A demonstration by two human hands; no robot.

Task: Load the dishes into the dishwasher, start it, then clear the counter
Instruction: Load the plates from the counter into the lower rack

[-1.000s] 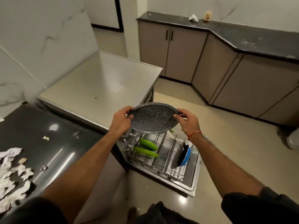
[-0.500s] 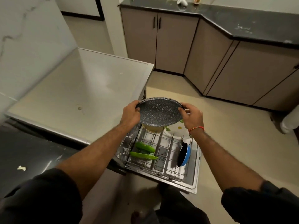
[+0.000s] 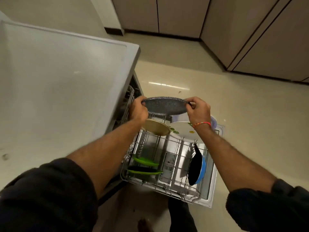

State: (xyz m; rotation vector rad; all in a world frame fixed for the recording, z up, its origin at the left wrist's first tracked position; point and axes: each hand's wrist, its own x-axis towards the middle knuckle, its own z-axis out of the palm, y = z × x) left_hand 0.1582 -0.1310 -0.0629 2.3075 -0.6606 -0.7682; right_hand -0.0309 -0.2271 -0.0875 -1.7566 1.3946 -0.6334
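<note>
Both grips on speckled plate (image 3: 164,106)

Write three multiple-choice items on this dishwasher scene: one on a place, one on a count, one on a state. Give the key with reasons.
1. Where in the rack does the blue-rimmed pan stand?
A. right side
B. left side
C. far end

2. How many green dishes sit in the rack?
A. one
B. two
C. four

3. How is the speckled grey plate held?
A. left hand only
B. resting in the rack
C. by both hands

Key: 1 A, it stands on edge by the right wall. 2 B, two lie at the left. 3 C, the left hand and right hand grip opposite rims above the rack.
</note>
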